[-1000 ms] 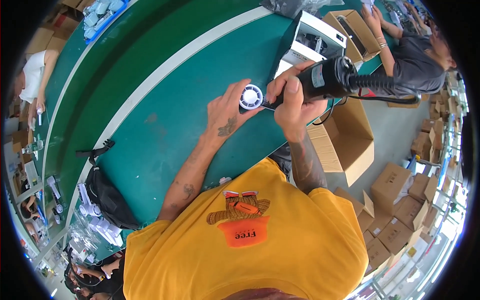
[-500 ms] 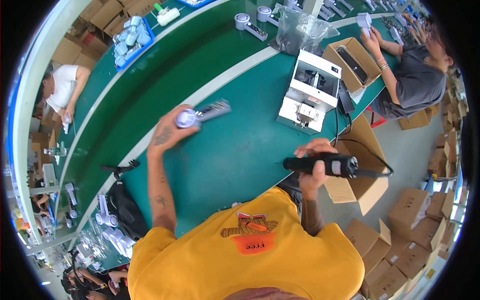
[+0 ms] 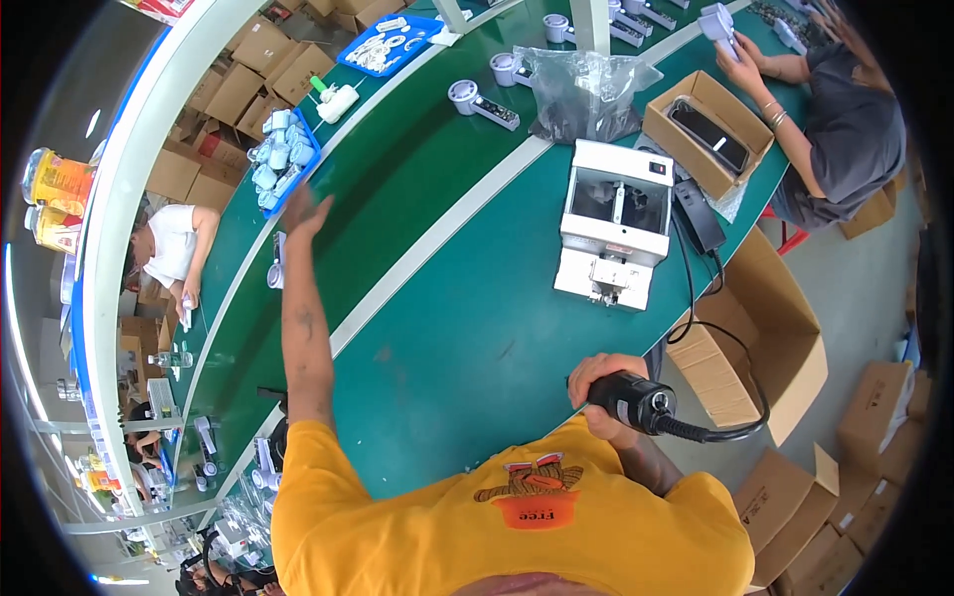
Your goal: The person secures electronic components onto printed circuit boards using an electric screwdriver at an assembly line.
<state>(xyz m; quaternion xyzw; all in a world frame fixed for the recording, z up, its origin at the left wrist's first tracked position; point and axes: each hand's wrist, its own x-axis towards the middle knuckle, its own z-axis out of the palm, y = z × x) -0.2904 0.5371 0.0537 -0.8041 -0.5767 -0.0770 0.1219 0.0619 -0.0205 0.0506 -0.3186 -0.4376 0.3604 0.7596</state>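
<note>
Right hand (image 3: pixel 604 395): the fingers and thumb are wrapped closely around a black electric screwdriver (image 3: pixel 636 402), held low before the chest at the near edge of the green tabletop (image 3: pixel 447 338). Left hand (image 3: pixel 302 213): the arm is stretched almost straight across the green conveyor belt (image 3: pixel 397 214), the thumb and fingers spread apart around nothing visible; the fingertips are blurred.

The screwdriver is a thick, glossy cylinder with a pale label on its side. Its rear end is turned toward the viewer, and a ribbed black cord bends away to the right; the bit cannot be made out. A pale lavender handheld device (image 3: pixel 276 264) lies on the belt just beside the left forearm, which appears to cover part of it.

Next to the left hand, a blue tray (image 3: pixel 316 149) is heaped with light-blue molded parts (image 3: pixel 278 162). Farther along, a second blue tray (image 3: pixel 431 32) contains small white pieces (image 3: pixel 386 50). On the tabletop stands a white screw feeder (image 3: pixel 614 241) with a dark upper compartment; behind it, a clear plastic bag (image 3: pixel 586 89) shows dark contents at its base. To the right, a cardboard box (image 3: pixel 684 157) contains a long black object (image 3: pixel 709 132).
</note>
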